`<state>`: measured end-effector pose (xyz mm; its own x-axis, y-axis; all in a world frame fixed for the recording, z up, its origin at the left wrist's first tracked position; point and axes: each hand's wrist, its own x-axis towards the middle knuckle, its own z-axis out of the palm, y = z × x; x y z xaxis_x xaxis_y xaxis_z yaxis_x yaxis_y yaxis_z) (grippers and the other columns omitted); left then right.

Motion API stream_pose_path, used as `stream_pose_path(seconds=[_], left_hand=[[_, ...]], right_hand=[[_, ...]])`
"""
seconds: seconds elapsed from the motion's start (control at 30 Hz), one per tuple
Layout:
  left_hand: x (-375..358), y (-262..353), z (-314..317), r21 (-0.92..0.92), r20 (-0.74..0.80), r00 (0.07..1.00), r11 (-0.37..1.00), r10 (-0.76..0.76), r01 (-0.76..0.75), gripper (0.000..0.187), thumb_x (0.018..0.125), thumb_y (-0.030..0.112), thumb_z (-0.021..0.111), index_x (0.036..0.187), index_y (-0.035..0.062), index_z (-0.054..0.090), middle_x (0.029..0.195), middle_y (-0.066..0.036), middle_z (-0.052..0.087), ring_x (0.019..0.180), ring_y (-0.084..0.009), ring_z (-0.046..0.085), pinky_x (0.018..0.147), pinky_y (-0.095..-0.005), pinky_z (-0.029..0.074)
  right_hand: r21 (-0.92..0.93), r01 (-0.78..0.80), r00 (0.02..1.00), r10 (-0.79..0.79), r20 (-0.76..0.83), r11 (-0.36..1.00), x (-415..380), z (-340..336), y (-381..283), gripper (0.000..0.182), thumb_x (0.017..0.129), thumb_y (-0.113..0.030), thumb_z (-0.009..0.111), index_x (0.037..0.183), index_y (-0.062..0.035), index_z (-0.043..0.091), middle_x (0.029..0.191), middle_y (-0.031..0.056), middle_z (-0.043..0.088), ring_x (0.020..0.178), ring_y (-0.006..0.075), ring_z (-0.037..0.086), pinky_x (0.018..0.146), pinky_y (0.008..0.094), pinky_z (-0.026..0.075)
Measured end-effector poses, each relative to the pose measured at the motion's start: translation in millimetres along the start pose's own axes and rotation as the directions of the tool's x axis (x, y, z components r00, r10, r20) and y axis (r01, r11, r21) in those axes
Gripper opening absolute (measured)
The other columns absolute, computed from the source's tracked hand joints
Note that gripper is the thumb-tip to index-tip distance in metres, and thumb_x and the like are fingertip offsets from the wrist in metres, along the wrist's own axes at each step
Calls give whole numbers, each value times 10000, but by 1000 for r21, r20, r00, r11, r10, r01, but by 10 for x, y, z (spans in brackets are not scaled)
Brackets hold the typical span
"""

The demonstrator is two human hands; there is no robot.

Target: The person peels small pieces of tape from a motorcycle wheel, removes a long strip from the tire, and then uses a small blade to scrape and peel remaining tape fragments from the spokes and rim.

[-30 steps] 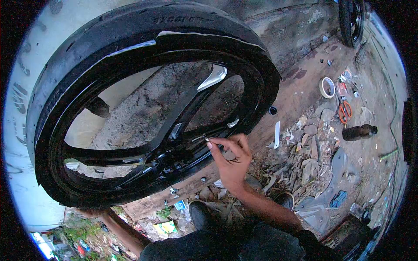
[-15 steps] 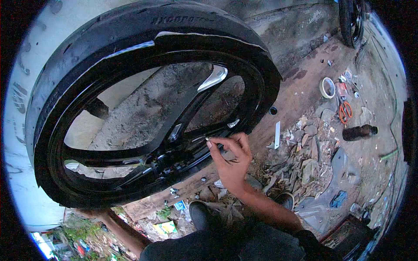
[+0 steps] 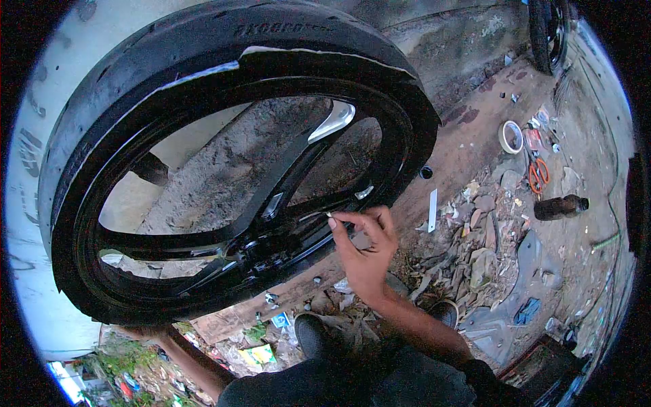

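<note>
A large black motorcycle wheel [image 3: 268,183] with wide spokes fills the left and middle of the head view, tilted. Its tyre [image 3: 285,30] has raised lettering, and a ragged black edge with pale strips [image 3: 203,74] runs along the side. Bright silver patches [image 3: 333,124] show on the spokes. My right hand [image 3: 369,247] is at the lower spoke, thumb and forefinger pinched on a small, thin, pale piece that I cannot make out. Beneath the tyre's lower left edge, my left hand [image 3: 144,332] holds the wheel from below; its fingers are mostly hidden.
To the right on the ground lie a tape roll [image 3: 510,137], orange-handled scissors [image 3: 538,175], a dark bottle [image 3: 561,207] and a white blade-like strip [image 3: 432,210]. Stones and rubble [image 3: 483,264] spread near my shoes [image 3: 310,332]. Another wheel [image 3: 548,34] stands at the back right.
My right hand has shifted slightly to the right along the spoke, still pinched. The wheel and my left hand look almost unchanged.
</note>
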<state>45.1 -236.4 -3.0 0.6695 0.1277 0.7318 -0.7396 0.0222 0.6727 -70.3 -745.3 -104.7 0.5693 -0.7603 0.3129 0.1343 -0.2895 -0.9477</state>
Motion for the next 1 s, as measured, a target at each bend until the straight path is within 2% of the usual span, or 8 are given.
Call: stream_pose_path(seconds=[0.33, 0.43, 0.53, 0.67, 0.77, 0.83, 0.93, 1.0], left_hand=[[-41, 56, 43, -200, 34, 999, 979, -29, 35, 560, 991, 314, 599, 1437, -1, 472, 1416, -233, 585, 1208, -380, 625, 1078, -546, 544], [125, 62, 128, -58, 14, 1000, 998, 4, -3, 544, 992, 308, 596, 1424, -2, 477, 1402, -237, 593, 1205, -377, 627, 1078, -546, 544], [21, 91, 406, -113, 106, 994, 993, 27, -15, 535, 985, 295, 613, 1412, 0, 484, 1395, -229, 600, 1199, -372, 630, 1075, -536, 546], [141, -190, -693, 145, -32, 997, 987, 71, -65, 534, 968, 255, 654, 1410, 4, 487, 1400, -219, 602, 1188, -367, 639, 1067, -521, 552], [30, -213, -175, 239, -160, 976, 965, 148, -107, 542, 954, 223, 681, 1411, 5, 486, 1404, -214, 601, 1178, -363, 645, 1056, -511, 561], [25, -129, 15, 160, -128, 986, 983, 106, -85, 548, 954, 225, 680, 1416, 6, 482, 1410, -212, 598, 1181, -363, 645, 1056, -512, 561], [78, -31, -215, -13, 52, 999, 1000, -3, 3, 559, 964, 258, 655, 1429, 6, 473, 1422, -215, 590, 1200, -371, 634, 1074, -524, 547], [93, -88, -336, 4, 53, 998, 999, 33, -33, 573, 968, 276, 640, 1442, 4, 465, 1429, -220, 583, 1215, -380, 625, 1088, -533, 535]], right_hand=[[64, 0, 1000, 0, 4, 998, -24, 30, -97, 180, 806, -40, 852, 965, -108, 803, 818, 20, 525, 783, 169, 531, 704, 317, 437], [73, -20, 1000, 19, 18, 997, -19, 44, -127, 181, 805, -39, 854, 965, -106, 803, 824, 25, 530, 788, 171, 534, 710, 317, 440], [116, -43, 999, 42, 12, 992, -32, 68, -123, 182, 806, -40, 853, 968, -104, 802, 828, 27, 526, 792, 173, 532, 721, 322, 445], [81, -51, 999, 50, 12, 995, -36, 82, -83, 172, 818, -52, 847, 976, -100, 800, 833, 32, 515, 802, 177, 528, 732, 326, 447], [49, -45, 999, 44, 14, 998, -37, 76, -56, 165, 830, -53, 846, 984, -94, 801, 845, 24, 520, 805, 162, 519, 730, 309, 446], [33, -25, 1000, 25, 13, 999, -27, 72, -46, 160, 840, -38, 848, 988, -81, 805, 862, 6, 540, 793, 128, 504, 716, 276, 442], [35, -61, 998, 60, 20, 998, -36, 80, -31, 164, 831, -69, 843, 983, -101, 795, 856, 34, 506, 824, 181, 522, 741, 323, 447], [38, -55, 998, 55, 12, 998, -30, 86, -26, 161, 831, -70, 844, 981, -100, 793, 859, 35, 509, 826, 181, 523, 742, 323, 450]])
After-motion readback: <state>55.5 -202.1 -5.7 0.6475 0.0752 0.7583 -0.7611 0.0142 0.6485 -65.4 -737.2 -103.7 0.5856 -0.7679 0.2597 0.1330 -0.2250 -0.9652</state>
